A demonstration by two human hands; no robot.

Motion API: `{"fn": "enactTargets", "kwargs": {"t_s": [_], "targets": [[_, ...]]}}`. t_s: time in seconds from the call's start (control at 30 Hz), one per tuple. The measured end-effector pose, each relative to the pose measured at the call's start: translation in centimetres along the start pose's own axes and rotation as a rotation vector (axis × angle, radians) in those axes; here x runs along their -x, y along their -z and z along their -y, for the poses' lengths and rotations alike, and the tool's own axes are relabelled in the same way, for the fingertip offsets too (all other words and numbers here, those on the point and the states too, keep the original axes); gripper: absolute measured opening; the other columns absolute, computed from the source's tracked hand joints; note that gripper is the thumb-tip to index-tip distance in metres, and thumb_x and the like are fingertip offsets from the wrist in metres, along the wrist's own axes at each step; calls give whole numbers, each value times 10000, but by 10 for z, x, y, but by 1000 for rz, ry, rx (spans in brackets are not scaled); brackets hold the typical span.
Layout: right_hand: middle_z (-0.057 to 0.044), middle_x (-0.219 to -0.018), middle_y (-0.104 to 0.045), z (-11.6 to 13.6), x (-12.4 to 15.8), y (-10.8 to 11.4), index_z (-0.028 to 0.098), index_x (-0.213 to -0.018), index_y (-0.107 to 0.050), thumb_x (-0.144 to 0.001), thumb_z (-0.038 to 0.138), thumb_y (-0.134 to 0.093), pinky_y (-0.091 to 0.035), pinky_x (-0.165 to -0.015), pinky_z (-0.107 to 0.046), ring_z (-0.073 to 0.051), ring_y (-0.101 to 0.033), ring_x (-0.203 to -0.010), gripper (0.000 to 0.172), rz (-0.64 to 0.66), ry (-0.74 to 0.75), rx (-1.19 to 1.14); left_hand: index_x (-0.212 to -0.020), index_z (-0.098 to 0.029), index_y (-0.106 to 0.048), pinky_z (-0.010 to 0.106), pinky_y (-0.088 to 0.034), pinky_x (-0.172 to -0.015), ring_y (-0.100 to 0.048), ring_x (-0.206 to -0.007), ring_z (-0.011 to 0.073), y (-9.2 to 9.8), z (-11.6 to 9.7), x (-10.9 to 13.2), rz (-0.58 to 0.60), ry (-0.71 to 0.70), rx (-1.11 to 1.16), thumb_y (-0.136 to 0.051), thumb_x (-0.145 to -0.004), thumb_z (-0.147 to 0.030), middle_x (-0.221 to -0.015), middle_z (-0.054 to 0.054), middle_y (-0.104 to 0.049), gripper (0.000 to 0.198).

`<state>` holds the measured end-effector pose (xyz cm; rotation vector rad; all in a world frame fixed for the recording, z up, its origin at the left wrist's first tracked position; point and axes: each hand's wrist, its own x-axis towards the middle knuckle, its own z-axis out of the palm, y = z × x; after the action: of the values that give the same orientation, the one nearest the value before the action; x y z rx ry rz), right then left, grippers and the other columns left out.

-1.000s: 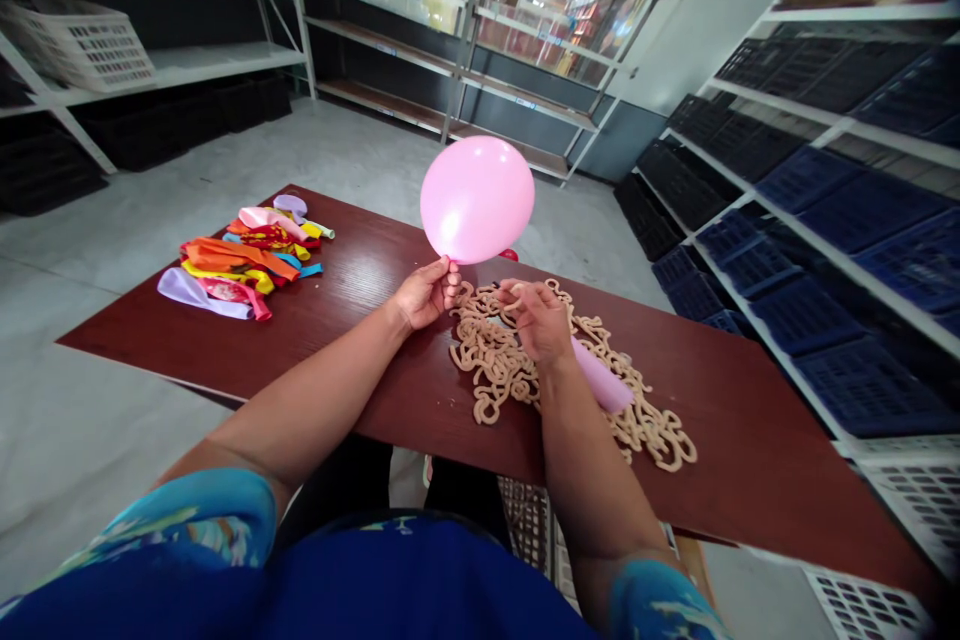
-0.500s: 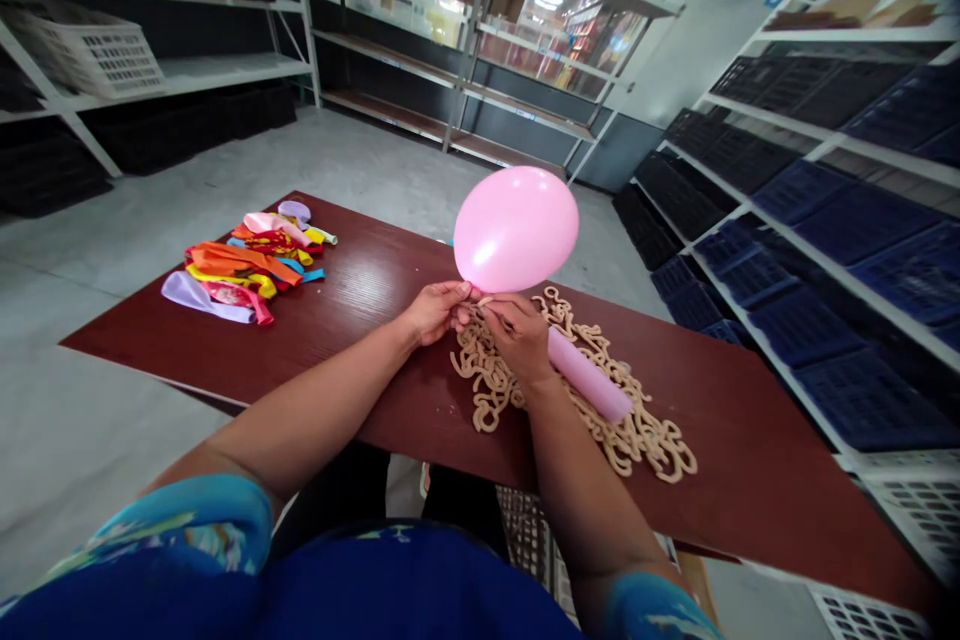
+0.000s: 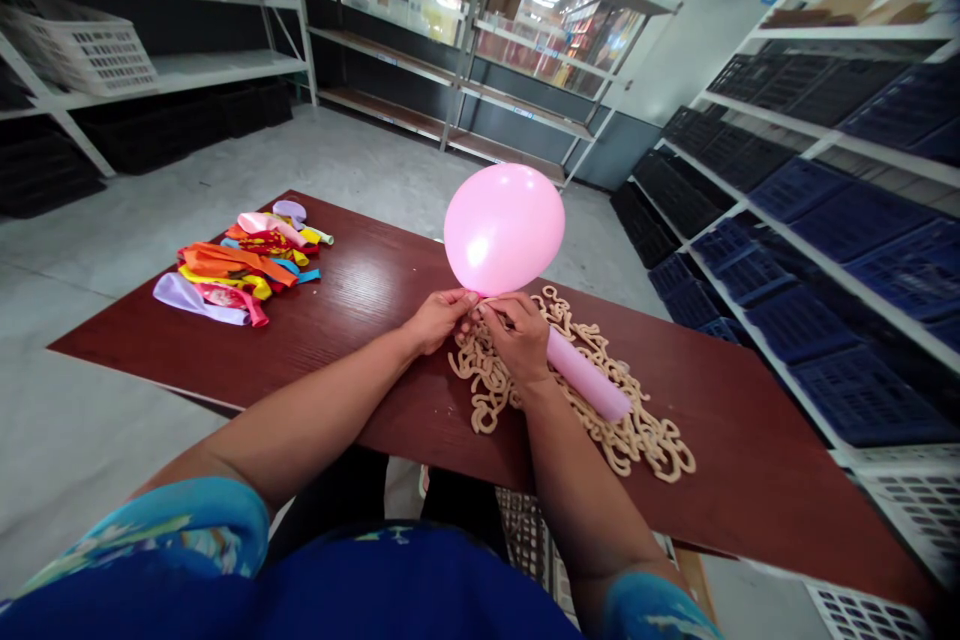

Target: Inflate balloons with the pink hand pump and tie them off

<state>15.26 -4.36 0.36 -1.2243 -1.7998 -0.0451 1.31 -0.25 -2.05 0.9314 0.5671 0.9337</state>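
An inflated pink balloon (image 3: 506,225) stands up above my two hands, its knotted or pinched end down between my fingers. My left hand (image 3: 442,318) pinches the balloon's neck from the left. Close against it, my right hand (image 3: 517,330) has its fingers closed at the same neck; a thin pale strip shows at its fingertips, too small to identify. Under and behind my right hand lies a heap of tan curly cord-like pieces (image 3: 495,385). A pink cylinder (image 3: 589,375) rests on that heap, its near end toward the lower right.
A pile of uninflated balloons (image 3: 236,265) in several colours lies on the left of the dark red table (image 3: 360,340). Metal shelves (image 3: 390,65) stand beyond it. Blue crates (image 3: 855,400) fill the right rack, and a white basket (image 3: 97,45) sits on the left shelf.
The balloon has tilted slightly to the left over my hands. My fingers have shifted a little at its neck; the things on the table lie as before.
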Motion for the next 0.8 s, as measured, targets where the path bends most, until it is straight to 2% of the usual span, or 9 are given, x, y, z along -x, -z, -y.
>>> {"fn": "enactTargets", "kwargs": {"t_s": [0.1, 0.27, 0.37, 0.43, 0.53, 0.6, 0.7, 0.8], "targets": [[-26, -803, -614, -4, 1, 0, 215, -789, -635, -803, 281, -553, -462, -738, -301, -149, -564, -779, 106, 13, -65, -11, -741, -138, -549, 181, -262, -373, -349, -405, 37, 2, 0, -2, -25, -35, -128, -585, -764, -401, -585, -30, -491, 267], [20, -650, -589, -7, 2, 2, 198, -803, -577, -763, 372, -581, -440, -560, -249, -113, -525, -569, 178, 99, -328, -253, -757, -162, -591, 229, -396, -586, -509, -613, 115, 17, -4, -9, -180, -257, -745, -452, -839, -401, -663, 7, -575, 289], [30, -625, -596, 8, -5, 13, 194, -832, -565, -764, 394, -565, -421, -495, -233, -97, -499, -491, 211, 89, -436, -436, -762, -168, -598, 258, -406, -687, -540, -716, 148, 26, -5, -14, -246, -369, -989, -394, -864, -381, -728, 29, -597, 312], [23, -643, -614, 24, -17, 21, 194, -850, -580, -763, 385, -566, -437, -520, -240, -103, -522, -509, 210, 66, -415, -443, -775, -164, -600, 272, -407, -709, -543, -738, 159, 28, -5, -15, -242, -409, -1036, -370, -871, -365, -751, 43, -601, 320], [-3, -738, -643, 49, -43, 22, 197, -804, -615, -770, 360, -563, -463, -656, -261, -129, -583, -669, 174, 99, -233, -286, -833, -165, -610, 284, -405, -758, -549, -801, 167, 27, -3, -16, -186, -458, -1008, -384, -862, -320, -823, 54, -620, 276], [-10, -774, -653, 60, -62, 12, 202, -816, -622, -797, 343, -531, -462, -680, -262, -130, -587, -695, 169, 193, -114, -207, -841, -167, -613, 285, -398, -778, -548, -823, 165, 25, -2, -16, -153, -451, -919, -424, -836, -280, -843, 46, -625, 220], [-14, -855, -663, 67, -83, -9, 220, -926, -615, -832, 322, -486, -472, -680, -260, -131, -600, -720, 189, 299, -26, -213, -752, -148, -578, 257, -394, -639, -501, -630, 124, 20, -3, -13, -143, -301, -602, -455, -817, -256, -661, 16, -568, 176], [-39, -1018, -639, 72, -80, -18, 242, -1130, -535, -859, 344, -445, -487, -676, -268, -130, -609, -730, 303, 303, -6, -302, -691, -149, -489, 210, -273, -449, -319, -434, 56, 16, -7, -9, -113, -103, -157, -463, -829, -268, -499, -34, -402, 185]]}}
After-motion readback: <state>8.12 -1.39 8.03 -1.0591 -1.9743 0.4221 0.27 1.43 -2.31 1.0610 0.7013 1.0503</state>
